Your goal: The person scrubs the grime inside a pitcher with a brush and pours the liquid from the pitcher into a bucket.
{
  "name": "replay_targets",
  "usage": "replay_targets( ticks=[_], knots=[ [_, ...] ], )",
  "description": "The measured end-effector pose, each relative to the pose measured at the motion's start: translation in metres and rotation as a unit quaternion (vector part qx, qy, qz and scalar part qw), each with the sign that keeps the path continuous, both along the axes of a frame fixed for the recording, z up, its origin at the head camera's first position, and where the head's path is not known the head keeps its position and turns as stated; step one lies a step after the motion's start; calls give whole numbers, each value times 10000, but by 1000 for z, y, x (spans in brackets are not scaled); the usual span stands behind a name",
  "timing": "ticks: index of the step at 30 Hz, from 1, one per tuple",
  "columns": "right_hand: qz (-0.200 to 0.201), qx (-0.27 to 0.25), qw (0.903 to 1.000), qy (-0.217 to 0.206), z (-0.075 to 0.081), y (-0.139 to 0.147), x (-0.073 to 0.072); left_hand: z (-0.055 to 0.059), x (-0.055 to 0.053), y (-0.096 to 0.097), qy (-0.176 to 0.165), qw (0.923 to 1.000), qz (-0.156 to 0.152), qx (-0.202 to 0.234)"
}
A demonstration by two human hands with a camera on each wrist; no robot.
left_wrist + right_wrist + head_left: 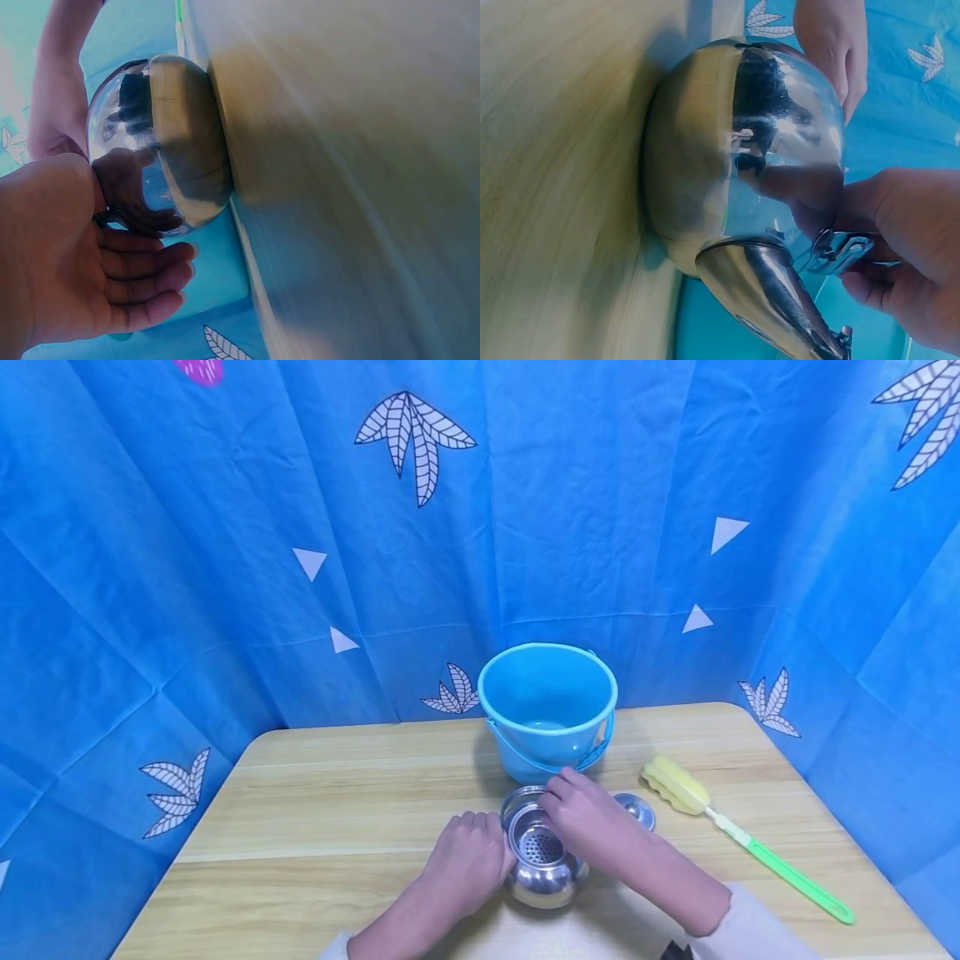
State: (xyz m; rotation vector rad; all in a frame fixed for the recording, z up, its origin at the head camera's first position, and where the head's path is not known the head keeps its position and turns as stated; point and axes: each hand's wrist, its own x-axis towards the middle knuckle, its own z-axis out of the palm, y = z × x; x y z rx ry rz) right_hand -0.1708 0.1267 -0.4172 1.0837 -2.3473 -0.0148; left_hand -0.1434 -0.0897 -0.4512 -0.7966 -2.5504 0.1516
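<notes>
A shiny, round-bellied metal teapot [546, 887] stands on the table between both hands, uncovered. Inside its mouth sits a perforated strainer [542, 846]. From the left, my left hand [468, 858] pinches the pot's upper side by a handle fitting; in the left wrist view its other fingers [146, 289] lie loosely bent beside the belly. On the opposite side, my right hand [588, 817] reaches over the rim. Thumb and fingers there pinch a metal handle fitting [841, 251], just above the spout [761, 292] in the right wrist view. The round metal lid [636, 811] lies behind the right wrist.
A light blue bucket [510, 752] with its handle hanging down stands right behind the teapot. To the right lies a bottle brush [678, 785] with a yellow sponge head and green handle. Blue patterned curtains [405, 568] surround the wooden table [337, 802].
</notes>
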Motion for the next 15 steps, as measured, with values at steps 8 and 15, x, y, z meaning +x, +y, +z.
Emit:
replay_targets(
  ticks=[8, 15],
  knots=[
    [-15, 279, 9995, 158, -1, -1, -1, 0, 0, 0, 50, 10000, -39, -35],
    [-51, 259, 9996, 118, -1, -3, -1, 1, 1, 0, 99, 9999, -24, -124]
  ],
)
